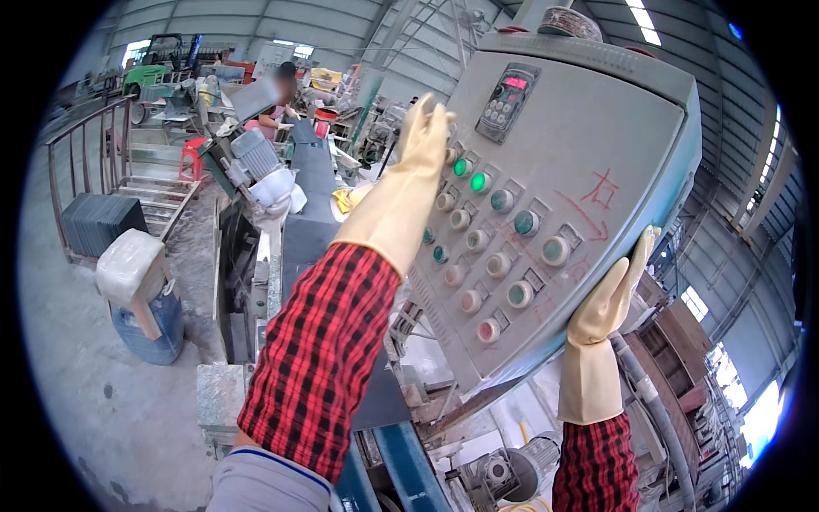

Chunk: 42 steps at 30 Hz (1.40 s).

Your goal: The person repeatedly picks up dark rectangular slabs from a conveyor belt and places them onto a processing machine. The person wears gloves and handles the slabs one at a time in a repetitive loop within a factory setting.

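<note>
Your left hand, in a cream rubber glove, has its fingers raised and partly bent at the left edge of the control cabinet, near the top rows of buttons. The back of the glove hides the palm, so I cannot tell whether those fingers close on anything or press anything. Your right hand is open, fingers long and straight, lying along the cabinet's right side edge and wrapped around nothing.

The cabinet stands tilted in view right in front of you, between your two hands. On its face, the small display glows red, and the upper-left green button and the lit green button beside it shine brightly. The red button at the bottom and the large button at the right look dull. From that, I judge that the panel has power and that switching-on is at least partly done; how many controls you have left to work, the view does not settle.

Farther out, a motor sits left of your sleeve, a stack of dark slabs stands by a railing, and another person works in the background.
</note>
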Motion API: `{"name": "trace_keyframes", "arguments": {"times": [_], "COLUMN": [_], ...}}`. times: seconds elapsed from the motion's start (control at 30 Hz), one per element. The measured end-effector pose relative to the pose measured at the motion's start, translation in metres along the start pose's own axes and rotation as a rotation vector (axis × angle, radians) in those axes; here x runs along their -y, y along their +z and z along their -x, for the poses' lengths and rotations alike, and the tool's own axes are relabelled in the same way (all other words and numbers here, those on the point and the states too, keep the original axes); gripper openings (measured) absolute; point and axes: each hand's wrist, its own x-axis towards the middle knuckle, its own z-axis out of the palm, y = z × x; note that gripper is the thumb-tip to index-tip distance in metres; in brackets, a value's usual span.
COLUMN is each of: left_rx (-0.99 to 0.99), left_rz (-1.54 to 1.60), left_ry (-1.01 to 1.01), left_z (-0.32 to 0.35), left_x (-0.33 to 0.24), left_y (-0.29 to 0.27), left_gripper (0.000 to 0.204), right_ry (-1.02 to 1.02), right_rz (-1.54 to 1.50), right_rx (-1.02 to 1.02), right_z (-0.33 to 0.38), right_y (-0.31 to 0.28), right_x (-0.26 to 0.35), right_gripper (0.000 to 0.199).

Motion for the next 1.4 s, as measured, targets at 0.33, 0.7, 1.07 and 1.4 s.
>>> {"name": "trace_keyframes", "arguments": {"times": [0.33, 0.7, 1.07, 1.4], "left_rx": [-0.096, -1.041, -2.004, -2.173], "left_rz": [0.010, -0.870, -0.341, -1.010], "left_ry": [-0.362, -0.684, 0.332, 0.402], "left_z": [0.279, 0.852, 1.136, 1.184], "left_x": [-0.032, -0.336, -0.537, -0.595], "left_y": [-0.173, -0.272, -0.047, 0.060], "left_gripper": [0.048, 0.036, 0.045, 0.042], "right_ry": [-0.072, 0.077, 0.470, -0.485], "right_rz": [-0.027, -0.157, -1.875, -1.941], "right_rx": [-0.099, -0.132, 1.579, 2.299], "right_z": [-0.001, 0.026, 0.409, 0.431], "right_y": [-0.009, -0.027, -0.330, -0.527], "right_x": [-0.008, 0.025, 0.364, 0.454], "right_gripper": [0.045, 0.044, 0.030, 0.039]}}
